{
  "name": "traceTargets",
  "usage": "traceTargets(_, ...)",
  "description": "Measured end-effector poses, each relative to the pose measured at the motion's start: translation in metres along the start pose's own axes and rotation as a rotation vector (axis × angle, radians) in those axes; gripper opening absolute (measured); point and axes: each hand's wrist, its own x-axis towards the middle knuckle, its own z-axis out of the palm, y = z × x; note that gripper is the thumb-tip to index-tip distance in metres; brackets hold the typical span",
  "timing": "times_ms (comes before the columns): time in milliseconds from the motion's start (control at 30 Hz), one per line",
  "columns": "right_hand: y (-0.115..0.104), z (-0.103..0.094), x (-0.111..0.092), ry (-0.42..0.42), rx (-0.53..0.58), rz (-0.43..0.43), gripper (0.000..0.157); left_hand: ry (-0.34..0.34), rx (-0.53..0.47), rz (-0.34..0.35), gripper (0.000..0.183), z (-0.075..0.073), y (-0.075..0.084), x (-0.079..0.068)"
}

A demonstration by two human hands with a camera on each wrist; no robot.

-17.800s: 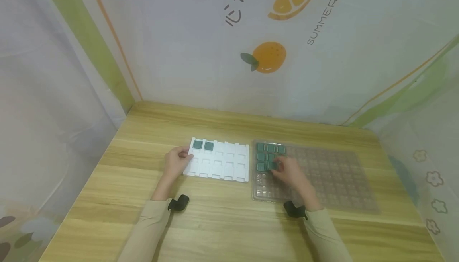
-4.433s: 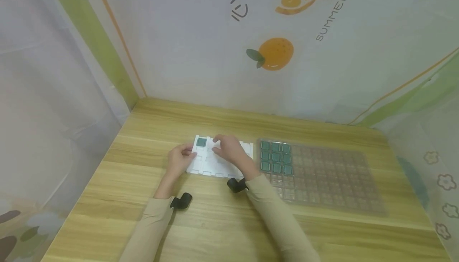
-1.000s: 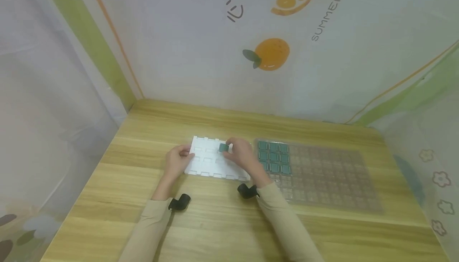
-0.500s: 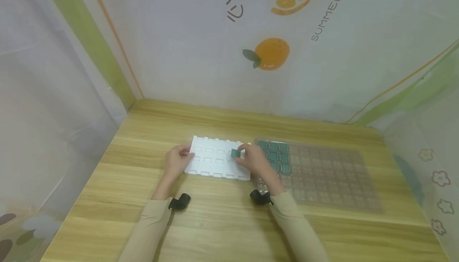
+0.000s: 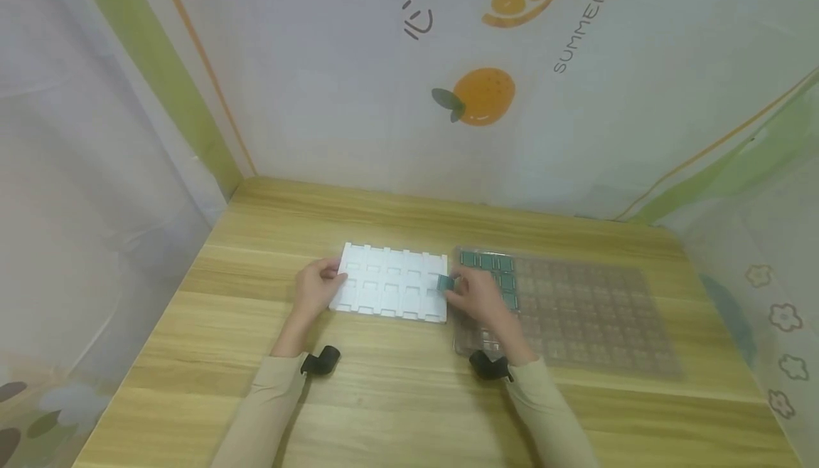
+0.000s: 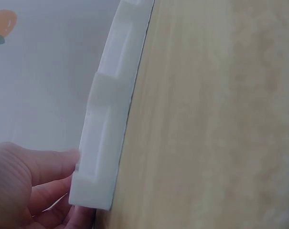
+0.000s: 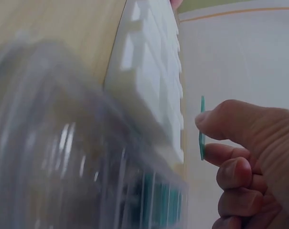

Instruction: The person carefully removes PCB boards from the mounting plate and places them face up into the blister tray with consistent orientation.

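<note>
My left hand grips the left edge of a white tray with moulded pockets. In the left wrist view, the thumb presses against the rim of that tray and the other fingers curl below it. Thumb and fingers of my right hand pinch a thin green square chip, held over the white tray's right edge. The right wrist view shows the chip edge-on, raised above both trays. Several like chips sit in a clear plastic tray, partly hidden by my right hand.
The clear pocketed tray lies flat on the wooden table, just right of the white one. A printed white curtain hangs behind the table, with more cloth at both sides.
Two chips lay in the white tray at first, one 4.4 s ago; its pockets show none now. Over the last second my right hand carries the pinched chip rightward. My left hand stays put.
</note>
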Motion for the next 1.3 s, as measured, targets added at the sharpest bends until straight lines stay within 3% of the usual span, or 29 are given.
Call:
traceTargets(633, 0.043, -0.024, -0.044, -0.032, -0.024, 0.075, 0.033, 0.011, -0.005, 0.021, 0.028, 0.000, 0.000, 0.000)
traceTargets(1300, 0.044, -0.029, -0.065, -0.097, -0.065, 0.093, 0.031, 0.006, -0.008, 0.010, 0.028, 0.000, -0.001, 0.001)
